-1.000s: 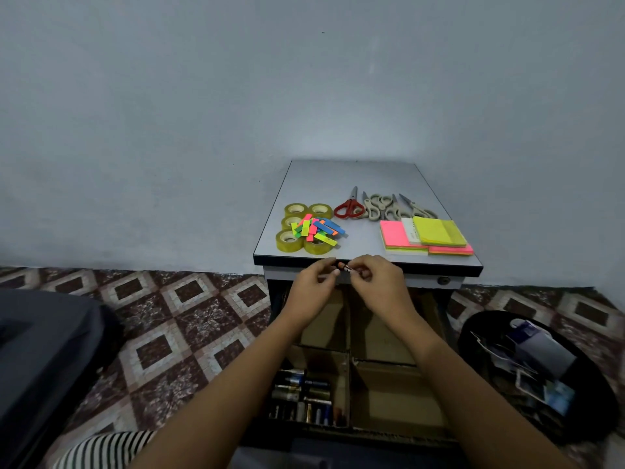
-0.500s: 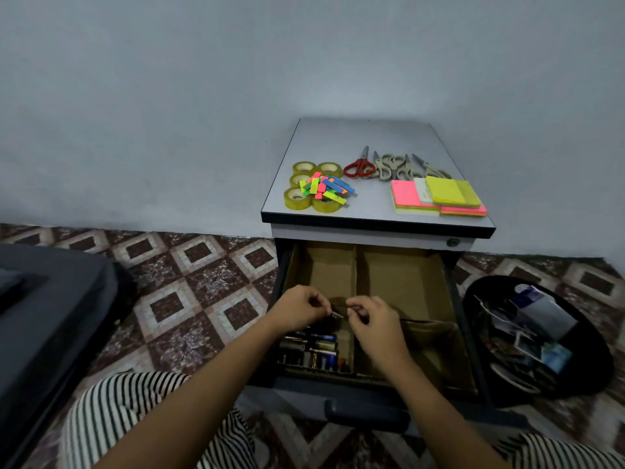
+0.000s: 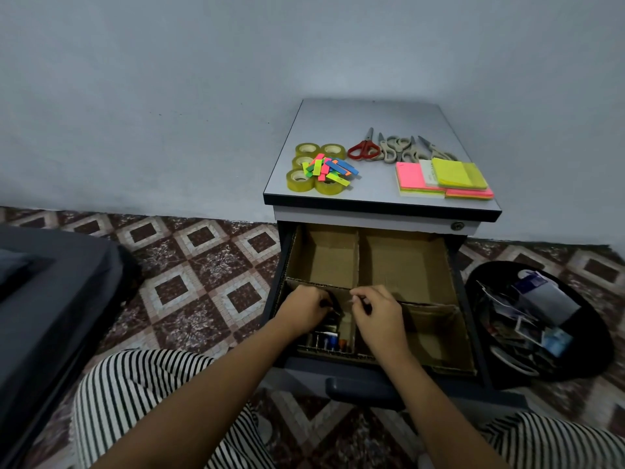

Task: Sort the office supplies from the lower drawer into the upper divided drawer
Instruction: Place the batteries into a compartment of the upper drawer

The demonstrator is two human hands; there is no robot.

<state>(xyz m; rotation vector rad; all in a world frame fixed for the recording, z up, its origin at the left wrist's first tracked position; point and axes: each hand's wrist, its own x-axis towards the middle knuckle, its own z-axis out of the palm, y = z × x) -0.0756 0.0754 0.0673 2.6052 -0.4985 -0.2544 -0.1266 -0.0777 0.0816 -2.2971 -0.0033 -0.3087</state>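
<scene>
A small dark item [image 3: 333,304], perhaps a battery, is pinched by the left hand [image 3: 304,308] above the divided drawer's [image 3: 409,265] seven-o'clock compartment, where like items [image 3: 326,340] are grouped. The right hand's [image 3: 378,313] fingers are curled; any grasp cannot be told.

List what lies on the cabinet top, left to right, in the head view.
Tape rolls → red scissors → sticky note pads. Coloured flags overlap the tape and grey scissors overlap the pads, so both are left out.
</scene>
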